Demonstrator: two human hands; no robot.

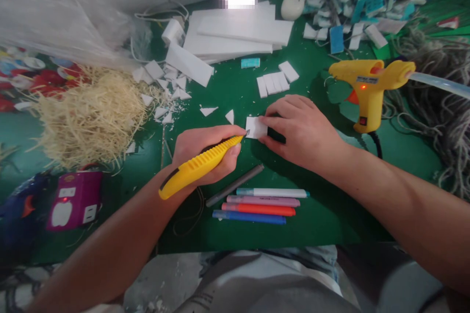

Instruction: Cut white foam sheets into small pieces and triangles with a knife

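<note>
My left hand (209, 149) is closed around a yellow utility knife (200, 166), its blade tip at the left part of a small white foam piece (253, 128). The fingertips of my right hand (299, 132) press on the right edge of that piece, holding it against the green table. Just beyond lie a row of cut white foam strips (272, 83) and a small foam triangle (229, 117). Nearer my body are several markers (270, 193) side by side and a dark grey stick (235, 186) lying at a slant.
A yellow glue gun (369, 90) with its light on lies at right, by grey yarn (436, 112). Stacked white foam sheets (235, 32) and a heap of foam scraps (360, 0) sit behind. Pale straw (91, 112) and a purple box (75, 200) are at left.
</note>
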